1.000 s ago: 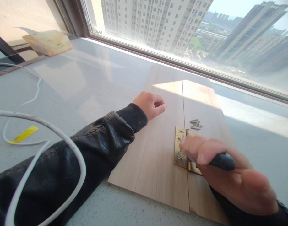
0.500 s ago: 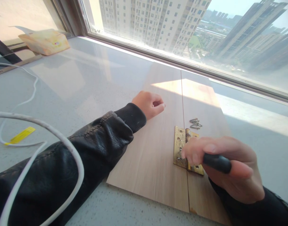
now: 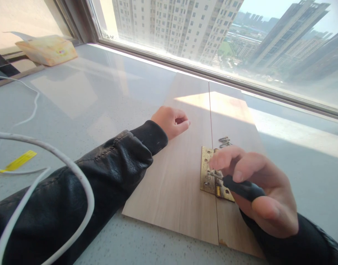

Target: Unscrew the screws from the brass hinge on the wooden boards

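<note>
Two boards: pale wood-grain panels lying flat, edge to edge; left board, right board; the seam runs from the window toward the camera.
Surface: grey speckled stone counter, glossy; a sun patch falls across the far ends of the boards and the counter at right.
Hinge: brass hinge lies flat across the seam, toward the boards' near end; left leaf in view, right leaf mostly under the right hand.
Right hand: right hand over the hinge, thumb and fingers closed around a black-handled screwdriver; metal shaft points left, tip on the left leaf.
Left hand: left hand rests on the left board, well apart from the hinge; fingers curled into a loose fist, nothing seen in it.
Screws: small heap of loose screws on the right board just beyond the hinge, partly hidden by the right hand's fingers.
Sleeve: black leather sleeve crosses the counter onto the left board.
Cable: white cable loops in front of the sleeve close to the camera; a thinner run lies on the counter at left, by a yellow tag.
Far left corner: yellowish packet on the counter by the window frame.
Room: wide window right behind the boards, dark frame; high-rise blocks outside, bright daylight.
</note>
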Available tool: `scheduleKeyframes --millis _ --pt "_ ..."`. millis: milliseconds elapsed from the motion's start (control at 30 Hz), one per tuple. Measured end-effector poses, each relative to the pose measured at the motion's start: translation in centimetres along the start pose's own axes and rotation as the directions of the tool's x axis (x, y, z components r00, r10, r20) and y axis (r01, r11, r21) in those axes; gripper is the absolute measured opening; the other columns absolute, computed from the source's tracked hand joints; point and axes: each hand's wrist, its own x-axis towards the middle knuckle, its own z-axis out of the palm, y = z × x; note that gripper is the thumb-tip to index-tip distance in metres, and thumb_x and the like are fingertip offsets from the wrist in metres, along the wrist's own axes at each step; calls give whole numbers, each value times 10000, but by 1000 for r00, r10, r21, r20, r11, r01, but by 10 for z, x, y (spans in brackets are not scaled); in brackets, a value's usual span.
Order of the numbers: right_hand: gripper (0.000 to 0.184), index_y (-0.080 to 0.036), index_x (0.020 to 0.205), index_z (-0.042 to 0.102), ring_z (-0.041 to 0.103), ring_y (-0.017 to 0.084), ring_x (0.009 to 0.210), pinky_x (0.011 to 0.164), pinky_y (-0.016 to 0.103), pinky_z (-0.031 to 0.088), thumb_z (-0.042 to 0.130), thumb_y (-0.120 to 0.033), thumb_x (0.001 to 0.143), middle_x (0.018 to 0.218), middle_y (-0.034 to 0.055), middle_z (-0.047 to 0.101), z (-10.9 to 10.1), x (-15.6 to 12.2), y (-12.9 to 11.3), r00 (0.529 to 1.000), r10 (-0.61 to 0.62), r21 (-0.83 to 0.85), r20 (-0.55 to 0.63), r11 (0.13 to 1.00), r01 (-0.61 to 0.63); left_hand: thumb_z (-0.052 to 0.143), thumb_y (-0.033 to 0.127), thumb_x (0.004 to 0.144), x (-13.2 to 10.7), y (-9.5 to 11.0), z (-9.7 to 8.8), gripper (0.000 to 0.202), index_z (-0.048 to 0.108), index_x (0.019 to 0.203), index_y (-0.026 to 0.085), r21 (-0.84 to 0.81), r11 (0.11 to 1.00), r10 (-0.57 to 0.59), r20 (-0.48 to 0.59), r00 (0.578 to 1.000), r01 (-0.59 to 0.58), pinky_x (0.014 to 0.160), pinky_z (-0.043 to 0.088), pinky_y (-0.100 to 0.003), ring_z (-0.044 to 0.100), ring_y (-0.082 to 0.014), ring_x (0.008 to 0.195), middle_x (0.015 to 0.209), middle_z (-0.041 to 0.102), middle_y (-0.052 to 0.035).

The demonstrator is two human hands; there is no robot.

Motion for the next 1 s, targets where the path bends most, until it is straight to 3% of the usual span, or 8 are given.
scheduleKeyframes --millis 133,267,467,567,633,767,867,1000 --pt "317 -233 904 679 540 193 739 894 449 409 609 -526 806 744 23 575 -3 4 3 988 -133 -80 -75 989 127 585 249 755 0 0 0 200 711 672 118 5 1000 -3 -2 1000 3 514 333 -231 445 -80 499 538 594 -4" --pt "312 -270 983 632 573 172 610 960 476 383 566 -538 836 676 -16 633 0 6 0 992 -108 -58 -66 993 104 586 248 751 0 -1 1 194 711 675 121 -4 1000 -4 2 1000 4 522 341 -233 450 -81 499 539 599 -3" --pt "470 -253 838 678 389 118 486 660 350 402 309 -522 951 523 -31 438 10 2 -11 994 51 28 99 998 -54 581 257 747 0 0 0 201 708 666 124 0 1000 -16 1 1000 16 516 329 -232 437 -78 498 535 585 2" --pt "516 -243 785 599 390 146 524 535 315 320 362 -697 844 549 -20 419 10 1 -16 986 157 41 64 986 -160 579 263 750 0 0 0 205 709 671 124 0 1000 -18 7 1000 18 515 331 -233 442 -82 504 540 589 0" --pt "443 -256 837 528 373 144 533 532 306 297 479 -693 785 576 -31 432 9 1 -16 983 173 86 58 980 -178 579 264 749 0 0 0 205 710 675 124 -1 1000 -24 7 1000 24 513 332 -233 446 -84 508 538 588 -1" --pt "302 -263 903 485 416 143 610 587 310 304 629 -495 776 712 -21 534 5 0 -5 995 82 99 63 991 -88 579 261 751 0 0 1 209 711 675 118 -8 1000 -19 0 1000 19 515 333 -231 453 -83 509 527 577 1" --pt "325 -236 885 568 471 177 755 662 340 339 644 -530 771 838 19 546 1 1 2 1000 1 29 -4 1000 0 583 260 749 0 -1 1 208 711 672 115 -14 1000 -15 1 1000 15 514 330 -227 452 -78 506 528 580 2" --pt "369 -225 899 613 461 162 699 775 386 355 503 -574 859 740 -1 518 0 3 4 997 -75 -23 -36 997 74 584 253 742 0 -1 1 199 709 669 116 -12 1000 -17 7 1000 17 515 334 -225 459 -78 508 534 587 2"
